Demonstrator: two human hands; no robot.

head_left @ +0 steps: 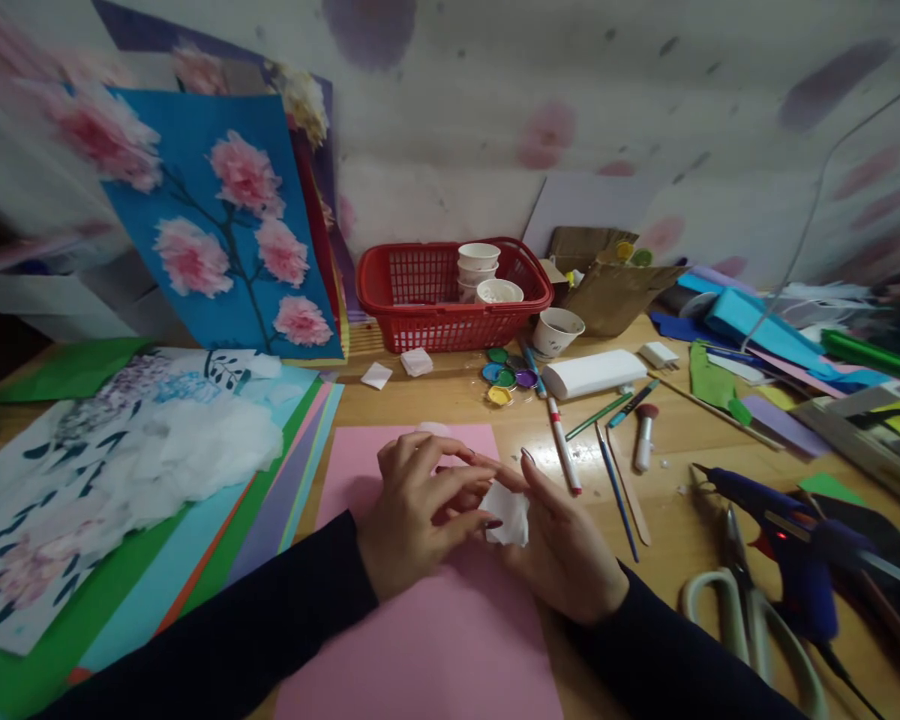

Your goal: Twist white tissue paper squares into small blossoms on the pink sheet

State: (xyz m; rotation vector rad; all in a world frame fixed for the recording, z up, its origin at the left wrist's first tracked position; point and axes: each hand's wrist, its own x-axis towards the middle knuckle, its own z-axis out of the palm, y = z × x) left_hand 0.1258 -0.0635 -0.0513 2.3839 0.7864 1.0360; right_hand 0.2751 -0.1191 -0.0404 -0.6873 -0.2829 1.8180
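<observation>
A small piece of white tissue paper (508,516) rests against the palm and fingers of my right hand (570,555), whose thumb points up, apart from the fingers. My left hand (424,500) has its fingers bent over the same piece, with the thumb tip at its left edge. Both hands are close together above a pink paper sheet (420,650). Part of the tissue is hidden behind the left fingers. A white bit, partly covered by my left hand, shows at the sheet's far edge.
Behind stand a red basket (450,328) with paper cups and a blue flower picture (195,290). Small tissue stacks (417,361) lie before the basket. Right are paintbrushes (616,490), scissors (742,600) and a hot glue gun (784,545), its red light on. Coloured sheets (270,530) lie left.
</observation>
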